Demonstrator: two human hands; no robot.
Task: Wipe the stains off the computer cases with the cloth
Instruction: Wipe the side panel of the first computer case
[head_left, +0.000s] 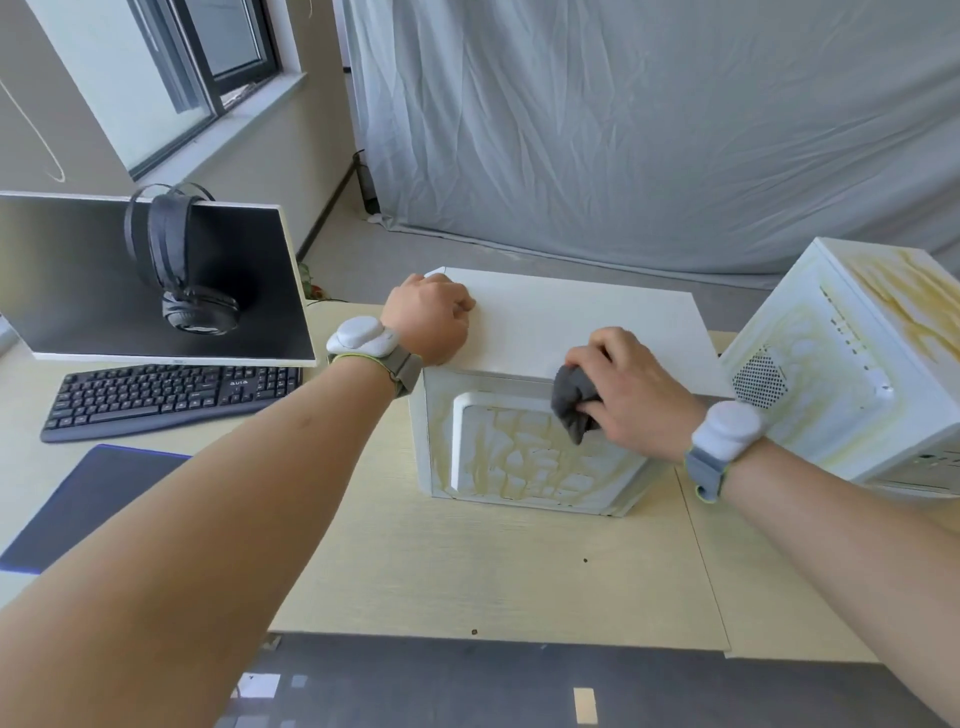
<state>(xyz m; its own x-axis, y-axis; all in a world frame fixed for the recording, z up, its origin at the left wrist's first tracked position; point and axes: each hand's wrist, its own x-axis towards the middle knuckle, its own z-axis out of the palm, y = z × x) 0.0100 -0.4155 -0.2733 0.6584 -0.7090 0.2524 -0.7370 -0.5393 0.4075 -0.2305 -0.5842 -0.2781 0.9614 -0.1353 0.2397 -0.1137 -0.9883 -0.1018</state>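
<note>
A white computer case (582, 322) stands in the middle of the desk, its near panel streaked with yellow stains (524, 452). My left hand (428, 317) rests on the case's top left corner, fingers curled over the edge. My right hand (631, 387) grips a bunched grey cloth (571, 402) and presses it against the top right of the stained panel. A second white case (852, 374) sits at the right, tilted, with yellow stains on its top and side.
On the pale wooden desk (493, 571) at the left are a monitor (104, 291) with black headphones (182, 270) hung on it, a black keyboard (166, 397) and a dark mouse mat (93, 504). A grey sheet (649, 130) hangs behind.
</note>
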